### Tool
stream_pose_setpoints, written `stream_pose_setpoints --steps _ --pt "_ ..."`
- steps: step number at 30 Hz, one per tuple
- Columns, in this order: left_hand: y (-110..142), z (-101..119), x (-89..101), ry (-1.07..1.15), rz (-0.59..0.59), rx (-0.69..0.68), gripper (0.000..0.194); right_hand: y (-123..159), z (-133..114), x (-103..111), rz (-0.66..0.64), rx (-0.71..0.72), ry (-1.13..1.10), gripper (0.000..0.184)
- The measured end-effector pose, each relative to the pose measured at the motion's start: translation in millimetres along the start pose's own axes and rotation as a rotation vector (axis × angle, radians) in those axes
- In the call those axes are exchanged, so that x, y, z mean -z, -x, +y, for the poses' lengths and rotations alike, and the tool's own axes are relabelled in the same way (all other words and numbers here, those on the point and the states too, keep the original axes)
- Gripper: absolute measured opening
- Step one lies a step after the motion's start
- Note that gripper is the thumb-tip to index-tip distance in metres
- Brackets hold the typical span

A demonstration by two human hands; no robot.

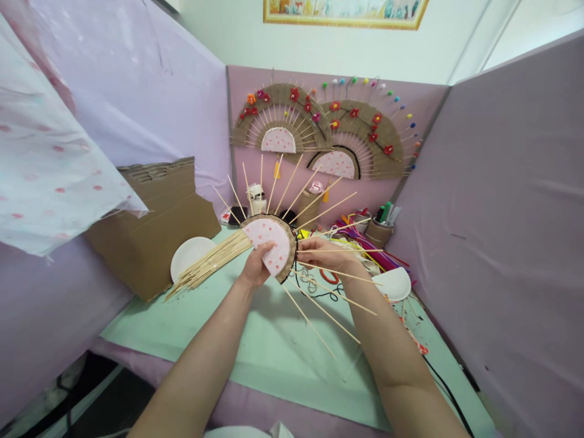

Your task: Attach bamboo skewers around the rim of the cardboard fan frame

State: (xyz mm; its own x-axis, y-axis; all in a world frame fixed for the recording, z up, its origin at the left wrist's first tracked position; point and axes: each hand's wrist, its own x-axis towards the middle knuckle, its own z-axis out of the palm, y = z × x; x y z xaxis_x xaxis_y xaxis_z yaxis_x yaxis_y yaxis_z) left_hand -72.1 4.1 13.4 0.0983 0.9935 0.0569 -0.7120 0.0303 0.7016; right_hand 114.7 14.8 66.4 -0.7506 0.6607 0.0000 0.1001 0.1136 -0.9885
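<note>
A half-round cardboard fan base (292, 238), faced with pink-dotted white paper, is held up above the table, tilted to the right. Thin wooden sticks (314, 216) radiate from its curved edge. My left hand (258, 265) grips its straight lower side, thumb on the dotted paper. At the right rim, my right hand (325, 254) has its fingers pinched together among the sticks, by a black cord (297, 281). The cord runs along the rim and trails down to the table; my fingertips are partly hidden at the rim.
A bundle of sticks (210, 265) and a white plate (189, 255) lie left, before a brown cardboard sheet (155, 219). Red-handled scissors (329, 277), pipe cleaners (360, 240) and a pen pot (379, 231) are right. Decorated fans (283, 100) hang on the back panel.
</note>
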Motion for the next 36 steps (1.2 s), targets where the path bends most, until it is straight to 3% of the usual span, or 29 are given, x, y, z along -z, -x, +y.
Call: stream_pose_setpoints --steps 12,18,25,31,36 --pt "-0.9 2.3 -1.5 0.049 0.028 -0.037 0.025 12.1 -1.0 -3.7 0.116 0.023 0.001 0.024" --pt "-0.9 0.3 -4.4 0.081 0.056 -0.058 0.026 28.1 29.4 -24.4 0.267 0.125 -0.141 0.032" --pt "-0.1 -3.1 -5.9 0.069 0.055 -0.025 0.023 23.4 49.0 -42.9 0.294 0.23 -0.212 0.037" --pt "-0.8 -3.7 -6.2 0.07 0.06 -0.035 0.023 22.0 51.5 -45.9 0.45 0.202 -0.259 0.023" --pt "-2.6 -6.7 -6.3 0.092 0.054 -0.067 0.02 29.2 51.6 -45.3 0.541 0.151 -0.227 0.021"
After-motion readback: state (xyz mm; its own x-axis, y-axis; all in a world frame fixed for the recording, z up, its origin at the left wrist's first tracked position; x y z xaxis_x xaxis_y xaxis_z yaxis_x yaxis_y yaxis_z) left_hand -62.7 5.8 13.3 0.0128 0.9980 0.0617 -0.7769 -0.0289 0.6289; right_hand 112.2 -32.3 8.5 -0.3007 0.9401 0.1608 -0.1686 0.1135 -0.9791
